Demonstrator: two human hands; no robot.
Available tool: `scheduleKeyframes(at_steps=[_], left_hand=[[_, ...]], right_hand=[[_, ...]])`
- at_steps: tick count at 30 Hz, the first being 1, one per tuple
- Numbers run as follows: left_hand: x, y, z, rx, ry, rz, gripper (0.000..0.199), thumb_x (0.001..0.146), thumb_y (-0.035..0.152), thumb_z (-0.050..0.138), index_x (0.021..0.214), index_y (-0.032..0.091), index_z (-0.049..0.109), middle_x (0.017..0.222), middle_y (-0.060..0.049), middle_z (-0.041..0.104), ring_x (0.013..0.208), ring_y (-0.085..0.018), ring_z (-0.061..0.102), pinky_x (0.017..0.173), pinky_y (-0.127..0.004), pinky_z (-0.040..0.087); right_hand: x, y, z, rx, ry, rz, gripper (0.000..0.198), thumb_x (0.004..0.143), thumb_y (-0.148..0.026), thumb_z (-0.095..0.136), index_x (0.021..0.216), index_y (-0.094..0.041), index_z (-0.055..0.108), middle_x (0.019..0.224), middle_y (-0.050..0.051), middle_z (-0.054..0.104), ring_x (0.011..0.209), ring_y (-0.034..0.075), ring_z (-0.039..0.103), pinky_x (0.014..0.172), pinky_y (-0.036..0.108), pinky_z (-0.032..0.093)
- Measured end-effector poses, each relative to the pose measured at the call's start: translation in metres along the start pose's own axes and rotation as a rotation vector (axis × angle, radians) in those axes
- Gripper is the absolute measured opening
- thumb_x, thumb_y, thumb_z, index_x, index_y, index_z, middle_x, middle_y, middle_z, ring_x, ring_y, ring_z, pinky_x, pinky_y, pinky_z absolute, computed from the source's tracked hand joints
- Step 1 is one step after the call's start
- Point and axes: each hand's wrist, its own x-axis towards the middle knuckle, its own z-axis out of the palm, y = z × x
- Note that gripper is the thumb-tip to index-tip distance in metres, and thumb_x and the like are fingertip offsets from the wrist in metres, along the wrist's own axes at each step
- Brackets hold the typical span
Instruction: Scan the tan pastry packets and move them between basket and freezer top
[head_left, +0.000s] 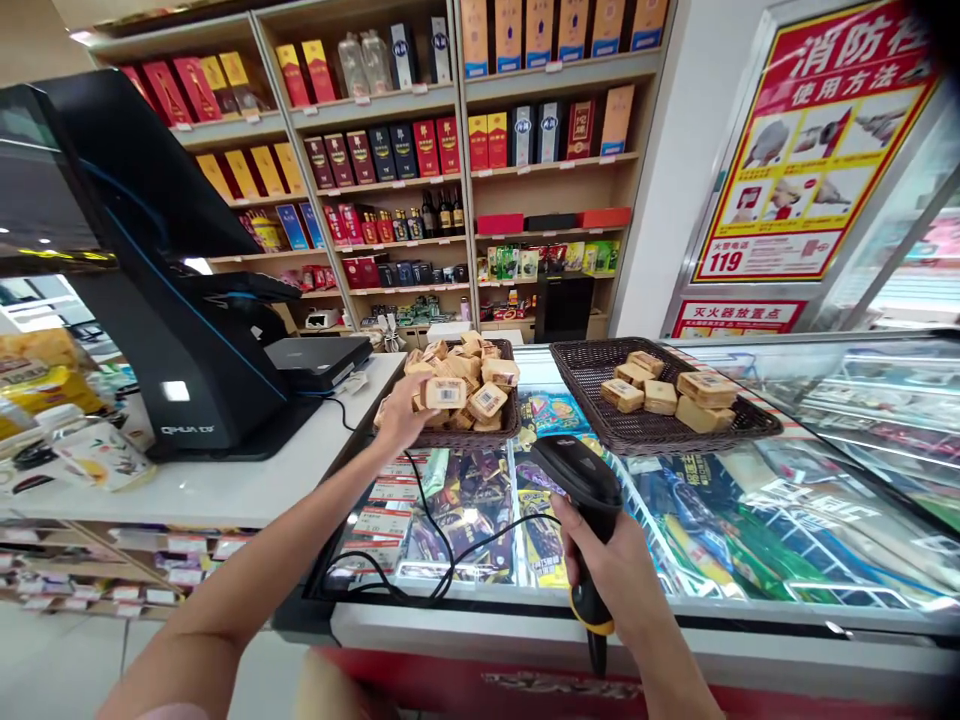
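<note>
My left hand [403, 408] is closed on a small tan packet [445, 393], its barcode label facing me. The packet is at the left woven basket [504, 432], among a heap of similar packets [489, 402]. My right hand [616, 568] grips the handle of a black barcode scanner [577, 475] with yellow trim. The scanner's head points forward and left, above the glass freezer top. In the right woven basket [634, 438] lie several more tan packets [660, 398], some stacked.
A black scanner cable [431, 600] loops over the freezer glass [465, 520]. A large checkout terminal [187, 330] stands on the white counter [247, 495] at left. Shelves of boxed bottles [375, 155] line the back wall, with a red poster [810, 140] at right.
</note>
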Motion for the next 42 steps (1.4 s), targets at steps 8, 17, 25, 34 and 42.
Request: scheduleKeyframes(at_steps=[8,17,25,34,42], left_hand=[[0.018,-0.031,-0.006,0.09,-0.008,-0.095,0.051,0.076,0.014,0.056,0.127,0.021,0.062,0.134,-0.008,0.065,0.131,-0.031,0.054,0.112,-0.047,0.04],[0.05,0.084,0.044,-0.069,-0.017,0.349,0.021,0.09,0.026,0.056,0.108,0.023,0.066,0.119,-0.009,0.067,0.119,-0.026,0.058,0.108,-0.048,0.042],[0.092,0.191,0.181,-0.105,-0.391,0.286,0.027,0.087,0.025,0.065,0.113,0.018,0.064,0.123,-0.011,0.065,0.122,-0.027,0.058,0.107,-0.042,0.044],[0.147,0.214,0.299,-0.008,-0.619,0.009,0.037,0.094,0.036,0.063,0.126,0.018,0.06,0.127,-0.009,0.062,0.108,-0.024,0.064,0.09,-0.044,0.056],[0.149,0.192,0.268,-0.218,-0.485,0.053,0.062,0.069,0.026,0.086,0.123,0.015,0.058,0.123,-0.012,0.063,0.11,-0.026,0.062,0.093,-0.043,0.054]], right_hand=[[0.002,0.0,0.002,-0.002,-0.008,0.01,0.049,0.075,-0.063,0.07,0.063,-0.02,0.053,0.043,-0.005,0.048,0.035,0.009,0.046,0.039,0.022,0.038],[0.013,0.001,-0.025,0.165,0.044,0.056,0.049,0.074,-0.063,0.073,0.071,-0.019,0.053,0.05,-0.007,0.05,0.035,0.007,0.046,0.038,0.02,0.038],[0.018,0.008,-0.078,0.24,0.257,0.065,0.052,0.072,-0.065,0.074,0.063,-0.019,0.051,0.048,-0.006,0.049,0.034,0.007,0.044,0.038,0.02,0.035],[0.027,0.026,-0.123,0.234,0.349,0.088,0.054,0.074,-0.068,0.071,0.062,-0.018,0.052,0.044,-0.005,0.047,0.035,0.008,0.044,0.039,0.022,0.033],[0.023,0.019,-0.126,0.185,0.324,0.063,0.052,0.074,-0.068,0.07,0.063,-0.02,0.051,0.045,-0.004,0.048,0.037,0.009,0.045,0.04,0.023,0.036]])
